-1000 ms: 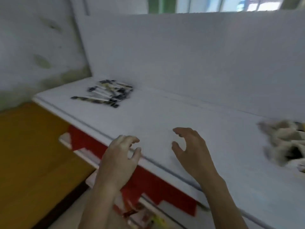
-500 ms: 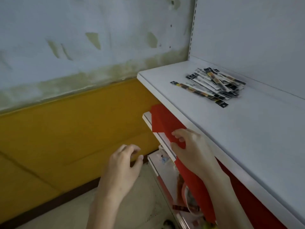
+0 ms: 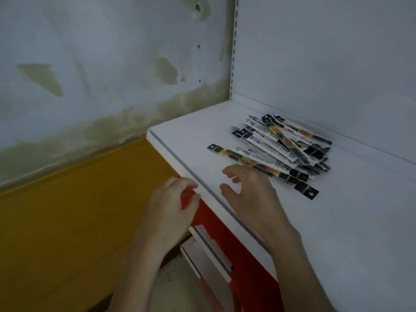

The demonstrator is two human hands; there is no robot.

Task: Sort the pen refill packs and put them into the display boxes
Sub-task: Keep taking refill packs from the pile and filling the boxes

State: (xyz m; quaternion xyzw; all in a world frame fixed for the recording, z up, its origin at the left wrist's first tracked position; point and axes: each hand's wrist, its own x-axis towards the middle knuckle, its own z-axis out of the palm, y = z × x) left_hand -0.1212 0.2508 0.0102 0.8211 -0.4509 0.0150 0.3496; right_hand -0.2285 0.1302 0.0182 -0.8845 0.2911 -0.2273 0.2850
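One view, head. Loose heap of pen refill packs (image 3: 283, 145) on white shelf (image 3: 337, 221), near left end, close to back panel; packs criss-crossed, overlapping. Right hand (image 3: 249, 194) above shelf, just beside nearest pack, fingers spread and loosely curled, pinching nothing; contact with pack not discernible. Left hand (image 3: 171, 206) at shelf's front edge, fingers loosely curled, holding nothing; in front of red panel (image 3: 225, 226) below shelf, touching or not unclear. Stained wall (image 3: 90, 64) at left, yellow lower band.
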